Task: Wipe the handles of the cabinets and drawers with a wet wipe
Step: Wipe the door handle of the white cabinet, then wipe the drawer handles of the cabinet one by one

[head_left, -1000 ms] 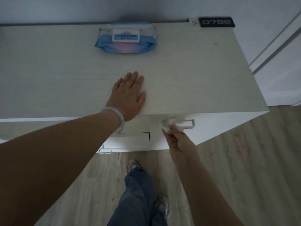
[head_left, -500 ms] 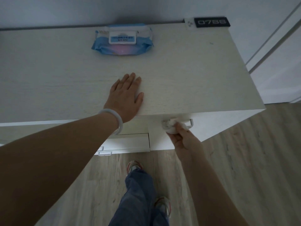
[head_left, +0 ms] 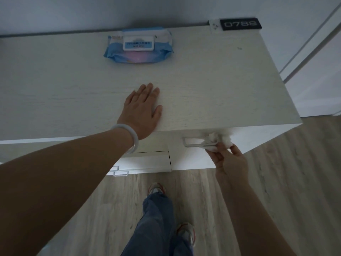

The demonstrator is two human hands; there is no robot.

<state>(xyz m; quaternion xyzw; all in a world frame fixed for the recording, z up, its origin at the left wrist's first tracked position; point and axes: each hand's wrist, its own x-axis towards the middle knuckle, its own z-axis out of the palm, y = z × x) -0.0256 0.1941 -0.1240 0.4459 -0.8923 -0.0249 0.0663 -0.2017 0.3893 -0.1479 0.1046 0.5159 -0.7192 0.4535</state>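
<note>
A pale wooden cabinet (head_left: 212, 85) fills the upper view. Just under its front edge a metal bar handle (head_left: 193, 145) runs along the top right drawer. My right hand (head_left: 228, 159) pinches a crumpled white wet wipe (head_left: 219, 142), which is wrapped over the handle's right end. My left hand (head_left: 142, 111) lies flat with straight fingers on the cabinet top near the front edge, a pale bangle on its wrist. Lower left, another drawer handle (head_left: 120, 173) sticks out below my left forearm.
A blue pack of wet wipes (head_left: 138, 46) lies at the back of the cabinet top. A black number plate (head_left: 239, 24) sits at the back right corner. My legs and shoes (head_left: 156, 189) stand on the wooden floor (head_left: 286, 191) below. White panels rise at the right.
My right hand has slid the wipe along the handle from its left end to its right end. The bare left part of the handle now shows. My left hand has stayed put.
</note>
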